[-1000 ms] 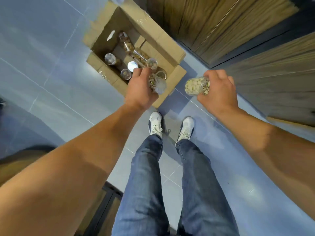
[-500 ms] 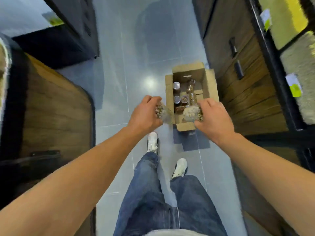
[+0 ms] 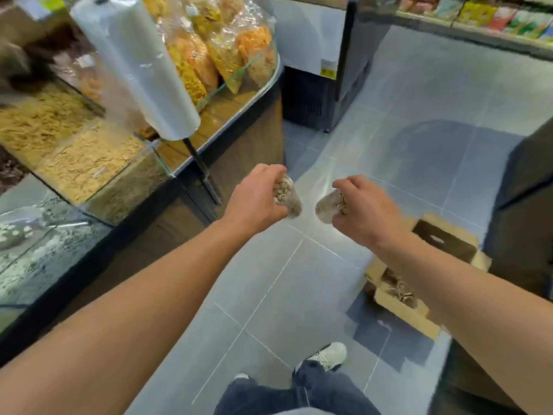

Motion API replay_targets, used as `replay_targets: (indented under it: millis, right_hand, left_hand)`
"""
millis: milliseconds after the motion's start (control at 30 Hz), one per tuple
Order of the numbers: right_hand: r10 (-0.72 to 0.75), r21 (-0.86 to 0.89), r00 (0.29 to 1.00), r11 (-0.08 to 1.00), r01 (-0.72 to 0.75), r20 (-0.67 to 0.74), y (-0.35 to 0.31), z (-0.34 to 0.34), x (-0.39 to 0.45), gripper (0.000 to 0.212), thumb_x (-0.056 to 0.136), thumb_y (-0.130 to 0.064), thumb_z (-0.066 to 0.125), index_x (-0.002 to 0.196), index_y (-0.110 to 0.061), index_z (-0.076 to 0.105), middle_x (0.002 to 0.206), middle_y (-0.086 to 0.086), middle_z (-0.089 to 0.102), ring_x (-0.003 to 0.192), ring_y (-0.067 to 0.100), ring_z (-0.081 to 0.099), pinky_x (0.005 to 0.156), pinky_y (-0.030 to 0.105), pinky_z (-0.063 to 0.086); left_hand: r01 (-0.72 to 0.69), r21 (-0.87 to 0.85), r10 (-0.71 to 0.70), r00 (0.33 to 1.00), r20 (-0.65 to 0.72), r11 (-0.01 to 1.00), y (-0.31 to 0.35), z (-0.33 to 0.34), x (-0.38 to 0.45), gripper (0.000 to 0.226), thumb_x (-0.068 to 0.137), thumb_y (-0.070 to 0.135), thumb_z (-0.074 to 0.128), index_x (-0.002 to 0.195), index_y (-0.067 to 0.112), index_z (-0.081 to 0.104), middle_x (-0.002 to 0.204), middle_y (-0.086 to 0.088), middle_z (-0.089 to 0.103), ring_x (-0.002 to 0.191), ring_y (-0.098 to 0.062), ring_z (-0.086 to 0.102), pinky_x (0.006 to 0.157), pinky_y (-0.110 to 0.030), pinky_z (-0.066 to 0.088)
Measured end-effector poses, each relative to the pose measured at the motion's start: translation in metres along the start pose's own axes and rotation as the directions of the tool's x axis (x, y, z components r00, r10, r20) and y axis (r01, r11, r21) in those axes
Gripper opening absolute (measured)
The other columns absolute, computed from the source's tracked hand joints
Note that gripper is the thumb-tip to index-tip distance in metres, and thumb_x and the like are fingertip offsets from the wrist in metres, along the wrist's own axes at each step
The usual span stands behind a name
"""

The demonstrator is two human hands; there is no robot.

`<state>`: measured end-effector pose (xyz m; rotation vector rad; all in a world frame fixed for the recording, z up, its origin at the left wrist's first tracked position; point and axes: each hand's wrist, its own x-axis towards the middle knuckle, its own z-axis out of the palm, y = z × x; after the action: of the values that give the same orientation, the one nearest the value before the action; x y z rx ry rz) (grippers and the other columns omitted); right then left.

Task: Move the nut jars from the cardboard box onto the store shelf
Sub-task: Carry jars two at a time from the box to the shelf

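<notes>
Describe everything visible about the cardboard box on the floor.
The cardboard box is plain brown corrugated card, open at the top with its flaps folded outward. It sits on the grey tiled floor at the right of the view, beside a dark cabinet. The person's right forearm crosses over its middle and hides part of it. Several nut jars show inside at the near end; the far end looks dark. Neither hand touches it.
</notes>
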<state>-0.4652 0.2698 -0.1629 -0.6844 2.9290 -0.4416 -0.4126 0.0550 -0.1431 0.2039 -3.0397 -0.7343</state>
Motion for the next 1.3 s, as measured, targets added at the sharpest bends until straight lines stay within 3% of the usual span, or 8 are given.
replay_targets:
  millis: [133, 300, 533, 700, 800, 933, 1167, 1300]
  right_hand:
    - [-0.168, -0.020, 0.985, 0.985, 0.169, 0.031, -0.093, -0.001, 0.018, 0.057, 0.076, -0.027, 0.062, 0.131, -0.026, 0.049, 0.129, -0.002, 0.050, 0.110, 0.030, 0.050, 0.082, 0.037, 0.048]
    - [-0.368, -0.023, 0.928, 0.929, 0.369, 0.055, -0.213, 0.014, 0.015, 0.063, 0.075, -0.028, 0.064, 0.136, -0.025, 0.047, 0.131, 0.000, 0.047, 0.113, 0.031, 0.048, 0.087, 0.042, 0.050]
    - [-0.604, 0.062, 0.792, 0.797, 0.601, 0.086, -0.363, 0.039, 0.011, 0.067, 0.072, -0.030, 0.066, 0.137, -0.021, 0.048, 0.130, 0.002, 0.049, 0.115, 0.031, 0.051, 0.091, 0.039, 0.048]
    - [-0.722, 0.112, 0.688, 0.691, 0.714, 0.076, -0.445, 0.041, 0.021, 0.068, 0.076, -0.029, 0.065, 0.140, -0.018, 0.046, 0.129, 0.005, 0.051, 0.118, 0.031, 0.050, 0.090, 0.035, 0.045]
    - [-0.773, 0.130, 0.632, 0.633, 0.763, 0.060, -0.484, 0.042, 0.038, 0.074, 0.075, -0.031, 0.066, 0.142, -0.019, 0.039, 0.125, 0.007, 0.052, 0.106, 0.032, 0.055, 0.082, 0.035, 0.046]
    - [-0.833, 0.140, 0.549, 0.552, 0.822, 0.062, -0.528, 0.042, 0.076, 0.073, 0.074, -0.031, 0.067, 0.141, -0.023, 0.039, 0.127, 0.003, 0.051, 0.095, 0.020, 0.056, 0.081, 0.032, 0.051]
    - [-0.889, 0.109, 0.454, 0.459, 0.882, 0.068, -0.569, 0.039, 0.161, 0.063, 0.076, -0.026, 0.066, 0.136, -0.024, 0.046, 0.127, 0.000, 0.051, 0.085, 0.012, 0.050, 0.062, 0.022, 0.040]
    - [-0.901, 0.130, 0.422, 0.433, 0.892, 0.100, -0.587, 0.034, 0.214, 0.064, 0.076, -0.030, 0.066, 0.137, -0.025, 0.046, 0.132, 0.000, 0.050, 0.093, 0.017, 0.055, 0.069, 0.027, 0.047]
  left_hand:
    - [0.130, 0.002, -0.129, 0.985, -0.111, 0.991, -0.063, -0.058, -0.053, 0.075, 0.068, 0.028, 0.077, 0.136, 0.025, 0.048, 0.131, 0.002, 0.049, 0.116, -0.019, 0.052, 0.094, -0.030, 0.041]
    - [0.304, -0.083, -0.314, 0.926, -0.209, 0.949, -0.138, -0.125, -0.135, 0.077, 0.066, 0.031, 0.079, 0.136, 0.024, 0.048, 0.128, -0.001, 0.050, 0.116, -0.020, 0.052, 0.097, -0.036, 0.045]
    - [0.489, -0.195, -0.526, 0.776, -0.348, 0.850, -0.225, -0.195, -0.246, 0.074, 0.069, 0.030, 0.078, 0.137, 0.023, 0.049, 0.127, -0.004, 0.051, 0.112, -0.019, 0.051, 0.083, -0.023, 0.035]
    - [0.576, -0.241, -0.616, 0.648, -0.448, 0.781, -0.267, -0.231, -0.288, 0.078, 0.067, 0.026, 0.078, 0.139, 0.018, 0.048, 0.133, -0.003, 0.051, 0.119, -0.018, 0.049, 0.088, -0.022, 0.035]
    - [0.608, -0.266, -0.650, 0.592, -0.477, 0.748, -0.286, -0.248, -0.294, 0.076, 0.068, 0.026, 0.078, 0.138, 0.019, 0.049, 0.131, -0.002, 0.052, 0.114, -0.016, 0.052, 0.087, -0.024, 0.038]
    - [0.652, -0.279, -0.678, 0.506, -0.533, 0.705, -0.308, -0.271, -0.279, 0.074, 0.068, 0.026, 0.078, 0.136, 0.022, 0.050, 0.130, -0.001, 0.053, 0.111, -0.016, 0.051, 0.091, -0.029, 0.042]
    - [0.698, -0.337, -0.736, 0.402, -0.545, 0.632, -0.340, -0.297, -0.221, 0.073, 0.068, 0.024, 0.077, 0.136, 0.024, 0.050, 0.130, 0.002, 0.053, 0.107, -0.014, 0.051, 0.083, -0.028, 0.044]
    - [0.726, -0.354, -0.760, 0.350, -0.548, 0.589, -0.359, -0.315, -0.186, 0.072, 0.067, 0.030, 0.076, 0.134, 0.029, 0.051, 0.129, 0.004, 0.053, 0.101, -0.012, 0.050, 0.077, -0.028, 0.044]
